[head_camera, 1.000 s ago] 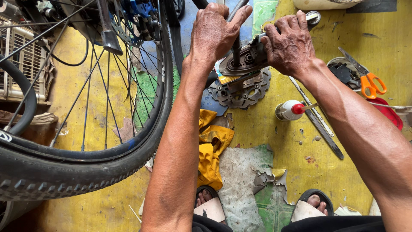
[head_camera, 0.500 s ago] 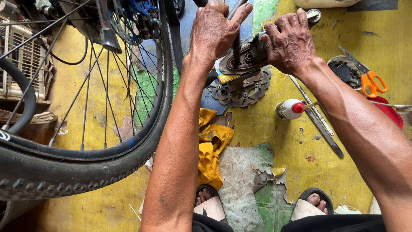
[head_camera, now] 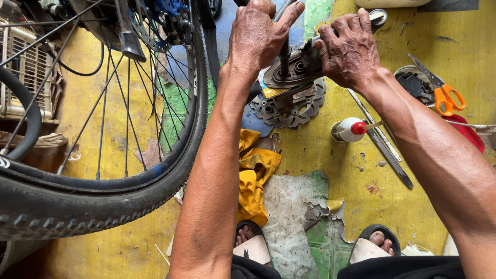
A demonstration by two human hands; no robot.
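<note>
Dark metal part [head_camera: 292, 70] sits between two hands, up over the far edge of the yellow floor [head_camera: 320, 160]. One thin black tool [head_camera: 284, 49] stands in the middle of the part. The left hand [head_camera: 256, 36] has its fingers [head_camera: 289, 13] curled around the tool, shut tight on it. The right hand [head_camera: 351, 49] grips the side of the part, fingers [head_camera: 330, 36] bent over its top edge. One toothed disc [head_camera: 289, 108] lies flat on the floor just under the part. One yellow rag [head_camera: 253, 170] lies near the left arm. One spray can [head_camera: 349, 129] with a red cap lies beside the disc. One pair of orange scissors [head_camera: 444, 93] rests at the right edge. One big bike wheel [head_camera: 103, 170] stands on the left. Two feet in sandals show at the near edge.
</note>
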